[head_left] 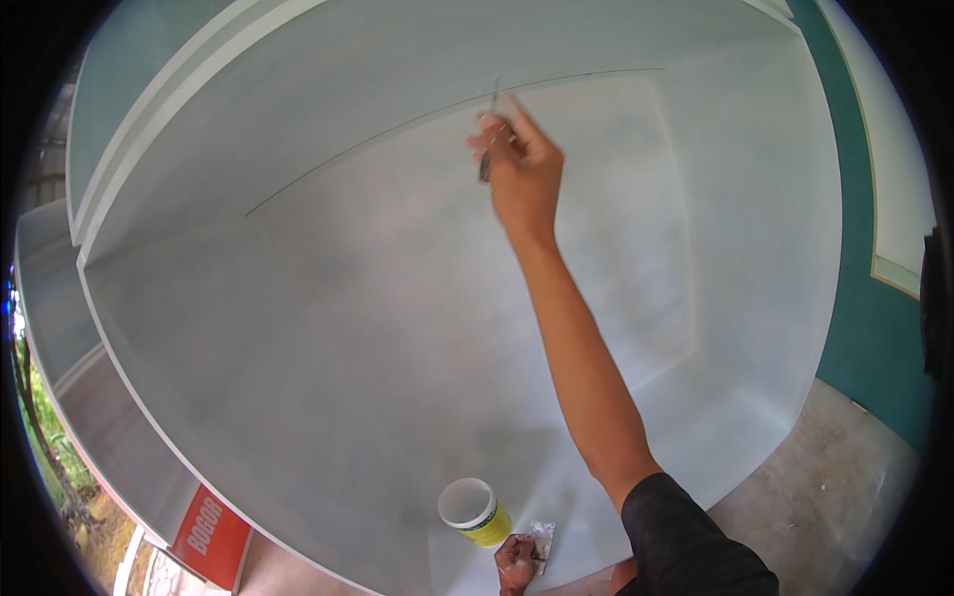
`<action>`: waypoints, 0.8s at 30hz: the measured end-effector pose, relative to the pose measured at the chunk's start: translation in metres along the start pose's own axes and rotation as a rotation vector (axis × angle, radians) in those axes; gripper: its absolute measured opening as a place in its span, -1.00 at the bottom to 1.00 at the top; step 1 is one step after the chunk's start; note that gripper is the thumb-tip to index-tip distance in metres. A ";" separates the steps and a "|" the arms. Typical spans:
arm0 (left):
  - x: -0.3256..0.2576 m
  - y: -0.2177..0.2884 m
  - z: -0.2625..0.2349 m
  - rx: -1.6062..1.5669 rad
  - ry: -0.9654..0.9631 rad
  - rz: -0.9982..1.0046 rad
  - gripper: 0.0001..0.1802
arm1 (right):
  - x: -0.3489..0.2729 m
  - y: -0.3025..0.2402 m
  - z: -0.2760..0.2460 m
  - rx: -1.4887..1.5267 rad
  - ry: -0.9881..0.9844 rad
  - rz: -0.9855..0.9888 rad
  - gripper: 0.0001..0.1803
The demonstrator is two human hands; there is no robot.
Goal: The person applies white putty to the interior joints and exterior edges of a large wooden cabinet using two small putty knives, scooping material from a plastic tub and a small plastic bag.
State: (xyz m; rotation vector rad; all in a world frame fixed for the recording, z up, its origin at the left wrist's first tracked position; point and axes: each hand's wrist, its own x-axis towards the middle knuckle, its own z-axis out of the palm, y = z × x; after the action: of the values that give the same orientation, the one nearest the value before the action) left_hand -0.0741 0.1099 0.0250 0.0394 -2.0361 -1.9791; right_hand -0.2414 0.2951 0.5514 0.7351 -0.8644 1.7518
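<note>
My right hand (522, 164) reaches up to the far panel, closed on a slim putty knife (485, 167) with a dark handle. Its thin blade points upward at a dark seam line (397, 121) and is blurred by motion. Low in the view, my left hand (515, 564) is closed on a flat, pale-smeared scraper plate (543, 546). Just left of that hand stands a white bucket (467, 503) with a yellow label, open at the top. What lies inside the bucket is hard to make out.
A large white box-like cabinet (477, 298) with raised edges surrounds my hands. A green wall (874, 368) runs along the right, over a worn concrete floor (835, 477). A red sign (211, 536) stands at the lower left, beside another grey panel (129, 427).
</note>
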 end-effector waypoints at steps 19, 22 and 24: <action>-0.005 -0.008 -0.002 0.023 0.028 -0.050 -0.84 | 0.009 -0.010 0.018 -0.131 0.090 -0.153 -0.61; -0.006 -0.006 -0.002 0.019 0.018 -0.019 -0.85 | 0.019 -0.016 0.018 -0.149 0.121 -0.340 -0.62; -0.004 -0.004 0.003 0.021 -0.001 -0.001 -0.86 | 0.030 -0.004 0.018 -0.265 0.131 -0.443 -0.61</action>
State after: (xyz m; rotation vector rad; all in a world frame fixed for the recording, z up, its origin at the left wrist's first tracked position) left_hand -0.0715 0.1139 0.0202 0.0442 -2.0576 -1.9587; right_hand -0.2450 0.2963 0.5867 0.5757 -0.7583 1.2493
